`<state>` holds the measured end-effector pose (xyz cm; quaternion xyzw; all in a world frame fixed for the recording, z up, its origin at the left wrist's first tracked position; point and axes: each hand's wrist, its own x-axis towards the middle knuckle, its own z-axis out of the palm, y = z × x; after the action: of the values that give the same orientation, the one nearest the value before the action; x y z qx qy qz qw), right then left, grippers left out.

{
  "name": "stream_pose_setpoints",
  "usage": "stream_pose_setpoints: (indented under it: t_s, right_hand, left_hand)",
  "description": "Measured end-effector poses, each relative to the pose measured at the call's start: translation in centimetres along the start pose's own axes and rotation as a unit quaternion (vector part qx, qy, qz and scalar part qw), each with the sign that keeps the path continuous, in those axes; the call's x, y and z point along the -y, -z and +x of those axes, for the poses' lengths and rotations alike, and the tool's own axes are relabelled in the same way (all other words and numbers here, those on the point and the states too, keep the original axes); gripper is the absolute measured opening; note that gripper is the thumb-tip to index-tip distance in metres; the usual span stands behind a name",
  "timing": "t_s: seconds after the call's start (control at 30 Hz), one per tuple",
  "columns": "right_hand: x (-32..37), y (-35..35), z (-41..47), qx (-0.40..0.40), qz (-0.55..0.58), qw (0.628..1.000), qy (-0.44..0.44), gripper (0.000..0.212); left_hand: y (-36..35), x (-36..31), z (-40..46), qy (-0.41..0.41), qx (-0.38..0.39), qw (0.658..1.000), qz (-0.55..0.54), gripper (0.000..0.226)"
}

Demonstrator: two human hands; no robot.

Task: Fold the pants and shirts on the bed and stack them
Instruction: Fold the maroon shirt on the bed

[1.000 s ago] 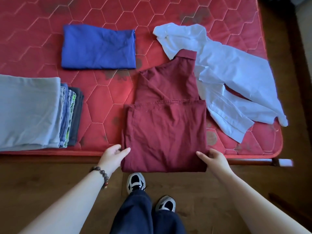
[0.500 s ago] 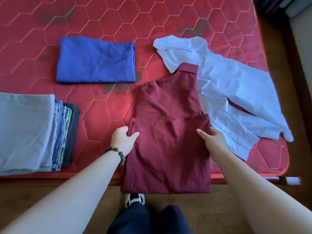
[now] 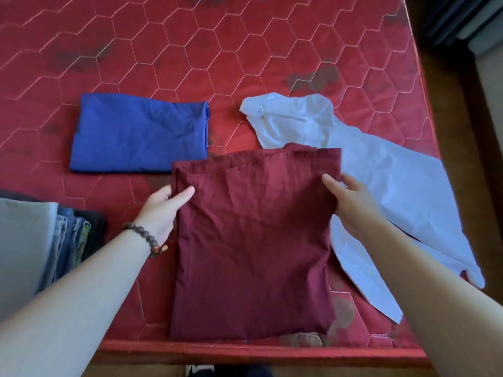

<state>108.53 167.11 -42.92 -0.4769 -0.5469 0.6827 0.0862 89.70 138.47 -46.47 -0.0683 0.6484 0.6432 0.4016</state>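
A maroon shirt [image 3: 253,240] lies folded in half near the front edge of the red mattress [image 3: 245,50]. My left hand [image 3: 163,210], with a bead bracelet on the wrist, pinches its upper left edge, thumb on top. My right hand [image 3: 351,202] grips its upper right edge, fingers curled over the cloth. A folded blue garment [image 3: 138,131] lies behind it to the left. An unfolded white shirt [image 3: 386,180] sprawls on the right, partly under the maroon one. A stack of folded clothes [image 3: 32,246] with a grey piece on top sits at the far left.
The mattress's front edge [image 3: 245,352] runs just below the maroon shirt, and its right edge [image 3: 424,104] borders a dark wooden floor. Bare mattress stretches across the back. My shoes show below the bed's edge.
Both hands have carried the maroon shirt's lower half up and over its collar, so it is now folded in half. The camera moved closer over the bed.
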Motion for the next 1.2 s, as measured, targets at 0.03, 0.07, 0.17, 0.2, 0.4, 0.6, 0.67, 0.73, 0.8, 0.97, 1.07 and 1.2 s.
stream_pose_setpoints:
  t_s: [0.03,0.07,0.17,0.2,0.4,0.6,0.67,0.73,0.8,0.97,1.07,1.2]
  right_hand:
    - [-0.3,-0.3,0.9,-0.003,-0.034,0.999,-0.03,0.012]
    - [-0.7,-0.6,1.8,0.003,-0.069,0.996,-0.056,0.015]
    - [-1.3,-0.9,3.4,0.015,-0.132,0.989,-0.059,0.02]
    - [-1.1,-0.8,3.8,0.006,-0.133,0.99,-0.043,0.02]
    - [1.1,-0.1,5.1,-0.021,-0.113,0.993,0.033,0.01]
    - [-0.9,-1.4,3.0,-0.132,-0.398,0.886,0.197,0.038]
    - [-2.6,-3.1,0.9,-0.115,-0.464,0.819,0.317,0.035]
    - [-5.3,-5.4,-1.2,-0.047,-0.513,0.769,0.379,0.036]
    - [-8.5,-7.3,-2.9,0.05,-0.559,0.736,0.38,0.043]
    - [-12.9,-6.5,-3.0,0.057,-0.61,0.731,0.3,0.058]
    - [-13.3,-4.6,-2.7,0.02,-0.659,0.698,0.281,0.06]
    - [-13.3,-1.0,-3.9,-0.023,-0.68,0.685,0.262,0.056]
  left_hand:
    - [-0.2,0.7,0.9,0.009,-0.027,0.998,0.054,0.017]
    - [-0.4,1.3,1.7,0.012,-0.046,0.991,0.121,0.018]
    - [-0.6,1.7,3.2,-0.003,-0.094,0.963,0.254,0.03]
    - [-0.7,1.4,3.6,-0.016,-0.106,0.964,0.245,0.028]
    - [-1.6,-1.3,5.0,-0.072,-0.067,0.989,0.109,0.016]
    - [-5.0,-0.3,1.2,-0.286,-0.258,0.793,0.472,0.034]
    - [-6.9,2.0,-1.1,-0.353,-0.162,0.746,0.541,0.028]
    - [-8.5,5.3,-3.1,-0.348,-0.05,0.7,0.621,0.035]
    - [-9.3,8.5,-4.4,-0.307,0.032,0.647,0.697,0.049]
    - [-7.2,11.2,-3.1,-0.254,0.019,0.611,0.749,0.062]
    - [-5.1,11.0,-2.5,-0.24,-0.018,0.613,0.752,0.065]
    - [-2.9,10.2,-2.9,-0.22,-0.041,0.618,0.754,0.063]
